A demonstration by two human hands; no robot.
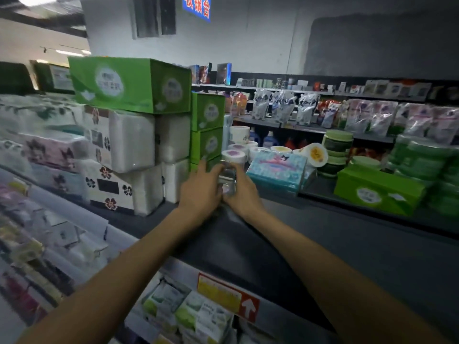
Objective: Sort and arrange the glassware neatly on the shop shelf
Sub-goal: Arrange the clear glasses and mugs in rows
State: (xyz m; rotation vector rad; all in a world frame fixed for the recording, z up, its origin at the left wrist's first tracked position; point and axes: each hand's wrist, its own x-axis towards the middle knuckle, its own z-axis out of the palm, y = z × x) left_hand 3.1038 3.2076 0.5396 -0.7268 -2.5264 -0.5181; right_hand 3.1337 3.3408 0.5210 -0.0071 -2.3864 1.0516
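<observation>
A clear drinking glass (227, 177) stands on the dark top shelf (323, 232), far from me, between both of my hands. My left hand (201, 192) wraps its left side with the fingers reaching up toward the rim. My right hand (243, 194) cups its right side and base. The view is blurred, so the glass's shape is hard to read. No other glassware shows.
Stacked white tissue packs (131, 142) and green boxes (129, 83) rise left of the glass. A teal tissue pack (275, 170) and paper rolls (233, 155) sit just right and behind. A green box (377, 189) lies at right. Lower shelves hold packaged goods (188, 311).
</observation>
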